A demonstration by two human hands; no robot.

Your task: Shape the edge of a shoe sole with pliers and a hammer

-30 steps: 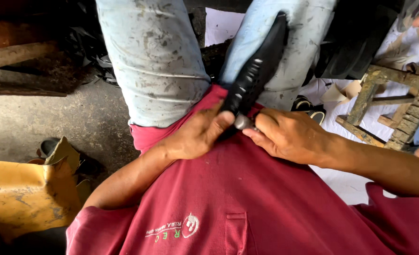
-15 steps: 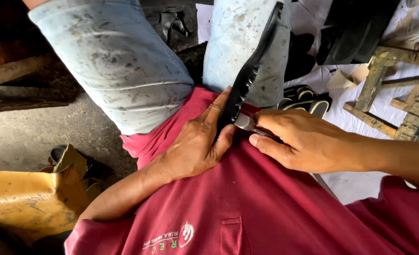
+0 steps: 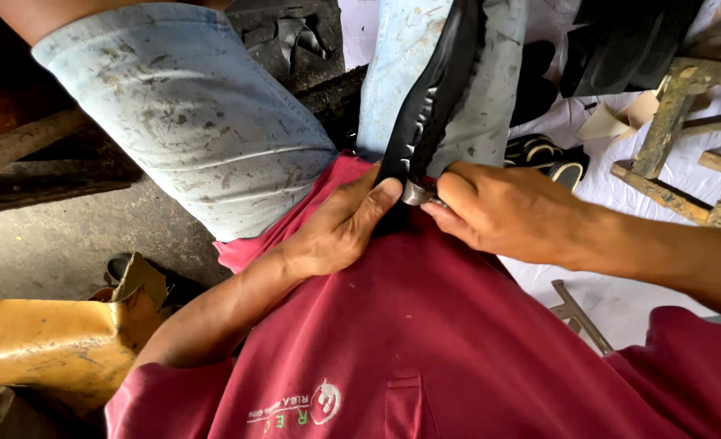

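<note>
Left hand (image 3: 340, 232) pinches the long black rubbery strip (image 3: 429, 106); right hand (image 3: 507, 211) nips its grey lower end (image 3: 415, 193) (2 hands, work unfinished).

My left hand (image 3: 340, 232) on red shirt (image 3: 458, 349), thumb pressed against lower end of black rubber strip (image 3: 433, 97). My right hand (image 3: 503, 213) pinching same end from other side, small metal piece (image 3: 416, 193) between fingers, possibly blade, too blurred to tell. Strip runs up between knees in pale stained shorts (image 3: 189, 122). Wooden stool (image 3: 686, 138) on white sheet (image 3: 620, 297) at right. Yellow torn piece (image 3: 51, 349) lower left.
</note>
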